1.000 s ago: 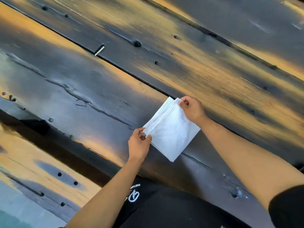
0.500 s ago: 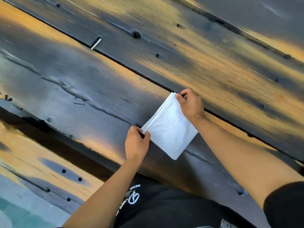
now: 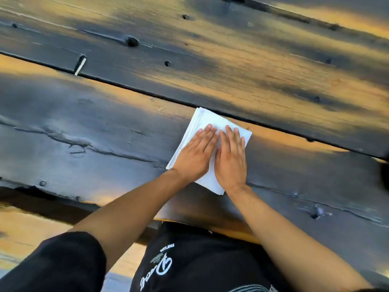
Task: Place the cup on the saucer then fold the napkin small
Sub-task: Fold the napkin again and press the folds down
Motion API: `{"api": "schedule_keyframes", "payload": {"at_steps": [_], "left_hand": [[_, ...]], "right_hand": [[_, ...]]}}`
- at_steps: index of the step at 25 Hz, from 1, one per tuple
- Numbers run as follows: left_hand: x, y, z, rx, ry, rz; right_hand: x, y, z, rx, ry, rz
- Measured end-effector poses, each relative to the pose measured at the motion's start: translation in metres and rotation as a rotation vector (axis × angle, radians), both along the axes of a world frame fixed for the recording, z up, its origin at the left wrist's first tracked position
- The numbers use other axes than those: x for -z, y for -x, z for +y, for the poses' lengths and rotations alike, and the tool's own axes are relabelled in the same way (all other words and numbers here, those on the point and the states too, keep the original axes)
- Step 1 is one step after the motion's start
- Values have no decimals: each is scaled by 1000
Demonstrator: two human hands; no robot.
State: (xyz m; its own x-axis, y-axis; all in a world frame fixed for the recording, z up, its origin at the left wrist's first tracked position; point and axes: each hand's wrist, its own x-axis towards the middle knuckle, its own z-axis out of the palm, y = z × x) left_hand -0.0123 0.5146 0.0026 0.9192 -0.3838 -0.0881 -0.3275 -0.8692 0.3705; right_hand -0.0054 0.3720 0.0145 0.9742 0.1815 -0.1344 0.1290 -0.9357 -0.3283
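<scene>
A white napkin (image 3: 207, 121), folded into a small layered square, lies flat on the dark wooden table (image 3: 105, 127), close to the gap between two planks. My left hand (image 3: 195, 154) rests palm down on its left half, fingers straight and together. My right hand (image 3: 231, 157) lies palm down on its right half beside the left hand. Both hands cover most of the napkin, so only its far corner, left edge and near corner show. Neither the cup nor the saucer is in view.
The table is made of wide dark planks with orange patches, bolt holes and a long gap (image 3: 126, 90) running behind the napkin. A bench plank (image 3: 25, 230) sits below the near table edge at the left. A dark object (image 3: 385, 173) shows at the right edge.
Both hands have let go of the napkin's corners and now lie flat on top of it. The napkin has settled flat on the table.
</scene>
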Motion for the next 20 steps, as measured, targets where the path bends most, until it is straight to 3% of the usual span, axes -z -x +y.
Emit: {"api": "schedule_keyframes", "payload": {"at_steps": [5,13,20], "left_hand": [[23,-30,14,43,-206,56],[32,-30,21,6,-252,18],[35,-29,22,-78,-251,17]], "right_hand": [[21,-8,5,1,25,40],[45,-8,-7,-46,141,2],[40,-7,-33,70,216,72]]}}
